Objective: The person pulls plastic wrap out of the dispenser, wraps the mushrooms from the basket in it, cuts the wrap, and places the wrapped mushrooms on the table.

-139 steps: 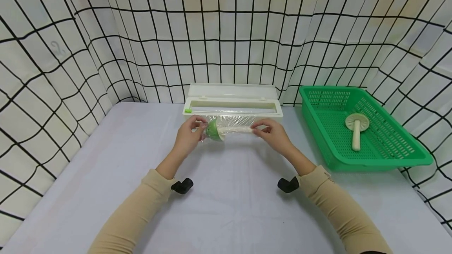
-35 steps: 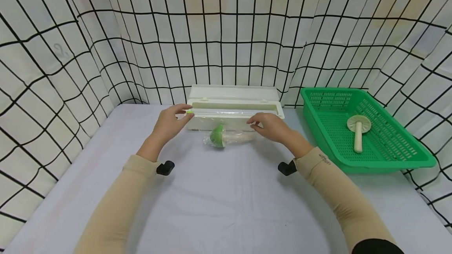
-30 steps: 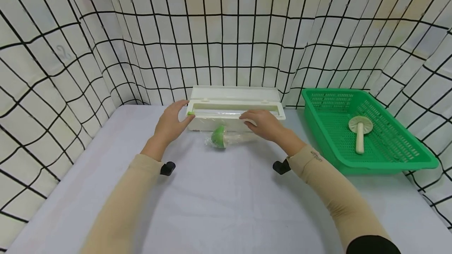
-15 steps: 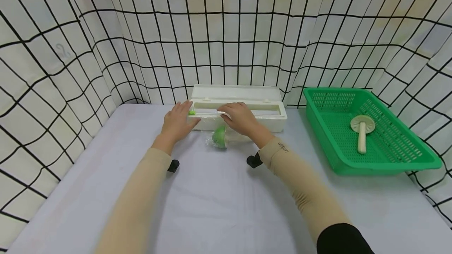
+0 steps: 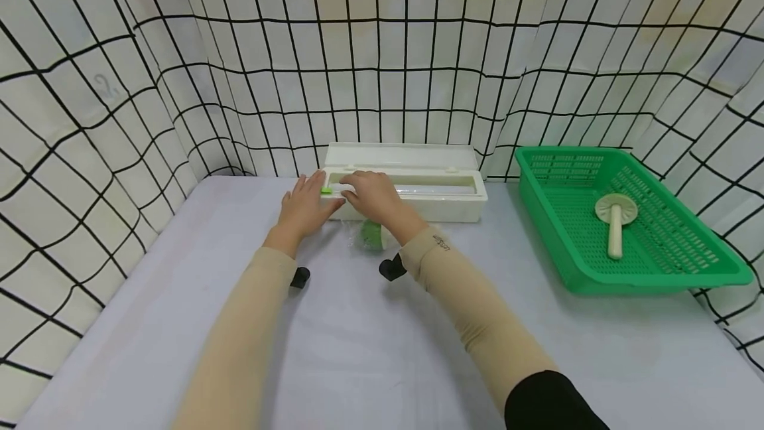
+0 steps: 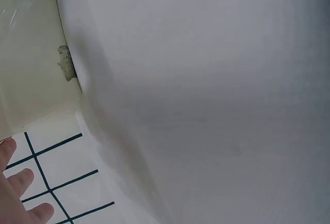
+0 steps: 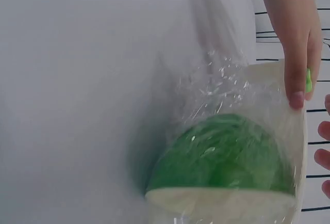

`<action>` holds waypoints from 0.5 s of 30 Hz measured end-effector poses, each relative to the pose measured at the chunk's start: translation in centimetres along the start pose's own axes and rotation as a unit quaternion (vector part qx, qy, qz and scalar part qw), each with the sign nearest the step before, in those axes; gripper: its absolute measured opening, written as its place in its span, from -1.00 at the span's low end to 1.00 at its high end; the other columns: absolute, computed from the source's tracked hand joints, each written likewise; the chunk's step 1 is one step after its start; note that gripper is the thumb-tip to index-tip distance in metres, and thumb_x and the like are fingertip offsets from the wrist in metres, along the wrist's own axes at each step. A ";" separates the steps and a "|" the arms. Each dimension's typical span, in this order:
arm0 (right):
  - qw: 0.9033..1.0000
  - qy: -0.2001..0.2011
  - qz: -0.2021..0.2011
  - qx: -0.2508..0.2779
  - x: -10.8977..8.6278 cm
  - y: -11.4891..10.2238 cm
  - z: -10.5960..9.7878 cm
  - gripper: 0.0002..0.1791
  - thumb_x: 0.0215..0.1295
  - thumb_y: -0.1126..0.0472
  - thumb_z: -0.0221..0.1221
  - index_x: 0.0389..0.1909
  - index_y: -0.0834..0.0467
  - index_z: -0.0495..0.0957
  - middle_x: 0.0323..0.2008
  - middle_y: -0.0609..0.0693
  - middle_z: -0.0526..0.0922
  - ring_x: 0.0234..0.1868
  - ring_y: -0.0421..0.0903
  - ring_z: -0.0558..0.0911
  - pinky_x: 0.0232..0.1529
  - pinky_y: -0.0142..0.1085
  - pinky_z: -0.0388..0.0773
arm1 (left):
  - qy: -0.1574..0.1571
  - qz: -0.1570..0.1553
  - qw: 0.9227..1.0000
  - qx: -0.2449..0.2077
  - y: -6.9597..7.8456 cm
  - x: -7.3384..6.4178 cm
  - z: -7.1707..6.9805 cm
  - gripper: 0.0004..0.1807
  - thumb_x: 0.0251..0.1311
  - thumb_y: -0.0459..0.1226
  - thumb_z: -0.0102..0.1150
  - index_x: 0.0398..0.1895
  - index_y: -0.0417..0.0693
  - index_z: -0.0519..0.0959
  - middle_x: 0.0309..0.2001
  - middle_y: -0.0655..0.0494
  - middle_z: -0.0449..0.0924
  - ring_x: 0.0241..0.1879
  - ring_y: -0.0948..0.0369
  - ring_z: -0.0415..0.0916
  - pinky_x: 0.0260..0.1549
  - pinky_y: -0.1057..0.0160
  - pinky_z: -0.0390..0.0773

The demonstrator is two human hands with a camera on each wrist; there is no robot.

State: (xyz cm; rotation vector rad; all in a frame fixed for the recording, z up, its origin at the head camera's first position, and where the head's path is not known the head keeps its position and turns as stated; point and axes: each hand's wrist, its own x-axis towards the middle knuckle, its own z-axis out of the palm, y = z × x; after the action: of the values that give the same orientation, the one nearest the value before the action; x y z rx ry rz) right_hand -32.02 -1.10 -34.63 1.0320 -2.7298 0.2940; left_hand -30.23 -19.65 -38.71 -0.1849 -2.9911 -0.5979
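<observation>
A white cling film dispenser [image 5: 418, 208] stands at the back middle, lid raised, a green slide cutter [image 5: 325, 190] at its left end. My left hand [image 5: 302, 211] rests at that end, thumb against the front wall and fingers spread over the corner. Close beside it, my right hand [image 5: 375, 198] reaches over the front edge near the cutter, fingers loosely bent with a gap to the thumb. Beneath the right hand lies a toy mushroom [image 7: 221, 157] with a green cap, wrapped in crinkled clear film; in the head view its stem is mostly hidden by my right wrist.
A green plastic basket [image 5: 656, 279] stands on the right with an unwrapped mushroom [image 5: 616, 217] in it, pale gills facing up. White cloth covers the table [image 5: 358, 350]. Black wire mesh [image 5: 406, 71] encloses the back and sides.
My hands have set the wrapped mushroom down before the dispenser. My right hand has since slid leftward along the dispenser's front edge to the cutter's end; the left has stayed at that end.
</observation>
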 end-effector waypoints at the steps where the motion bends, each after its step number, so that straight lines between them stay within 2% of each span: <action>1: 1.000 0.000 0.002 -0.001 0.2 -0.2 0.0 -0.63 0.58 0.07 0.13 0.27 0.08 0.59 0.18 0.01 0.67 0.19 -0.01 0.63 0.21 -0.09 0.53 | -0.003 0.002 1.000 -0.001 0.0 0.1 0.0 -0.01 0.46 0.27 -0.04 0.65 -0.18 -0.07 0.64 -0.10 -0.10 0.59 -0.19 -0.27 0.39 -0.45 -0.10; 7: 1.000 -0.017 0.016 0.001 1.6 -1.2 0.7 -0.62 0.55 0.11 0.16 0.31 0.04 0.57 0.21 -0.03 0.65 0.23 -0.04 0.60 0.21 -0.08 0.52 | -0.020 0.000 1.000 0.005 -0.4 0.1 -0.3 0.04 0.45 0.30 -0.07 0.66 -0.18 -0.17 0.65 -0.09 -0.18 0.60 -0.17 -0.34 0.39 -0.46 -0.15; 11: 1.000 -0.023 0.010 -0.008 2.3 -1.9 1.3 -0.62 0.55 0.14 0.16 0.32 0.02 0.57 0.24 -0.04 0.63 0.23 -0.06 0.60 0.18 -0.11 0.54 | -0.038 -0.003 0.999 0.022 -0.6 0.0 -0.5 0.01 0.50 0.23 -0.08 0.66 -0.16 -0.26 0.66 -0.07 -0.29 0.60 -0.17 -0.42 0.38 -0.48 -0.21; 15: 0.999 -0.013 0.004 -0.032 2.7 -2.3 1.4 -0.65 0.54 0.18 0.16 0.28 0.01 0.62 0.17 -0.02 0.67 0.15 -0.03 0.65 0.12 -0.09 0.57 | -0.050 0.004 0.998 0.047 -0.4 0.3 -0.6 -0.04 0.53 0.14 -0.06 0.67 -0.12 -0.29 0.66 -0.04 -0.37 0.60 -0.15 -0.46 0.38 -0.47 -0.25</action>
State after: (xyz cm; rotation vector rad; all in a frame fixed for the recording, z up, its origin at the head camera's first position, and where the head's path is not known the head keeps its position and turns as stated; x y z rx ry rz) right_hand -32.64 -4.85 -35.05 1.0146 -2.7483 0.1959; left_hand -30.59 -20.22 -38.30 -0.2273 -3.1040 -0.4586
